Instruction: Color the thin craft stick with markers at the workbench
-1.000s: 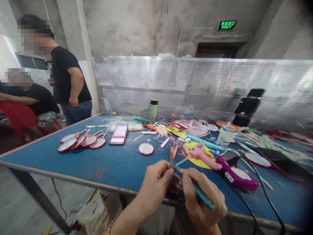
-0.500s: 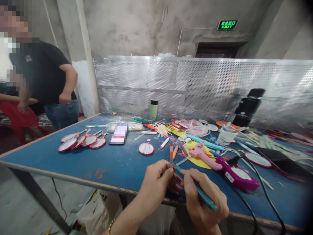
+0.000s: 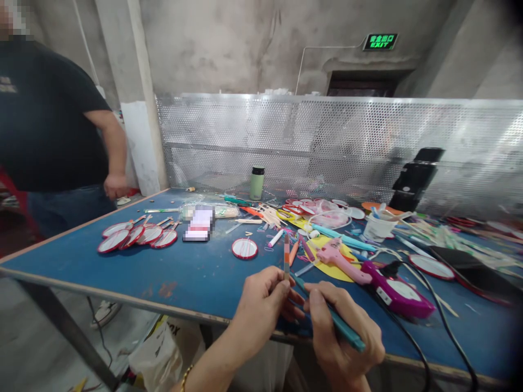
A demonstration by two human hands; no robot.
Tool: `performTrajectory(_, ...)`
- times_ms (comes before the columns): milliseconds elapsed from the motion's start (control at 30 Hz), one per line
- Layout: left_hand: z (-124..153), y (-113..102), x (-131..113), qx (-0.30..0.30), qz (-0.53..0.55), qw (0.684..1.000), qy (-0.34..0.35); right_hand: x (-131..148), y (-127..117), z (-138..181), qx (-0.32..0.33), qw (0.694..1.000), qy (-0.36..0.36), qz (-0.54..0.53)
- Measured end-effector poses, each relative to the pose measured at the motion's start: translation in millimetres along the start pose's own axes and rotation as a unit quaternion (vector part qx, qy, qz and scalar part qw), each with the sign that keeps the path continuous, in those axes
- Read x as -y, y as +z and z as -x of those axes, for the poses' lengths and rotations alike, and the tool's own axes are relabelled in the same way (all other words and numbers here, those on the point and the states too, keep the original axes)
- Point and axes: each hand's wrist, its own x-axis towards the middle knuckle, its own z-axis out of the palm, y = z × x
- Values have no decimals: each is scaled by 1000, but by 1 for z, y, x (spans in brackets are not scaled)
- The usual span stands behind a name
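Observation:
My left hand (image 3: pixel 265 296) is closed near the table's front edge, pinching the lower end of an upright flat stick (image 3: pixel 286 253) with brown, orange and greyish bands. My right hand (image 3: pixel 347 326) grips a teal marker (image 3: pixel 343 329) whose front end points at the base of the stick, by my left fingertips. Whether the marker's tip touches the stick is hidden by the fingers. Just beyond lie an orange marker (image 3: pixel 293 253), a white pen with a pink end (image 3: pixel 275 238) and a small round red-rimmed white disc (image 3: pixel 244 248).
Several red-rimmed discs (image 3: pixel 149 234) overlap at the left, near a phone (image 3: pixel 199 223). A green bottle (image 3: pixel 257 183) stands at the back. To the right are a pink glue gun (image 3: pixel 341 261), a purple device (image 3: pixel 396 288) with black cables, and a white cup (image 3: pixel 378 226). A person (image 3: pixel 53 120) stands at left.
The person at the left has come closer and further into the left edge. My hands, the stick and the marker have barely moved.

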Motion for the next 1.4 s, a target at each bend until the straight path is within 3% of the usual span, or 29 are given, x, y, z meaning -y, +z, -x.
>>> performTrajectory(567,0,0,0,4,1,1000,-5,1,1,-1,-15,1000,-5,5)
performTrajectory(800,1,-1,0,-1,-7,1000,4,2,1,-2,6,1000,-2,6)
performTrajectory(1000,-1,-1,4,9,20,1000,-3,-1,0,2,-24,1000,6,6)
performTrajectory(1400,-2,-1,3,6,49,999,-1,-2,0,2,0,1000,-11,-1)
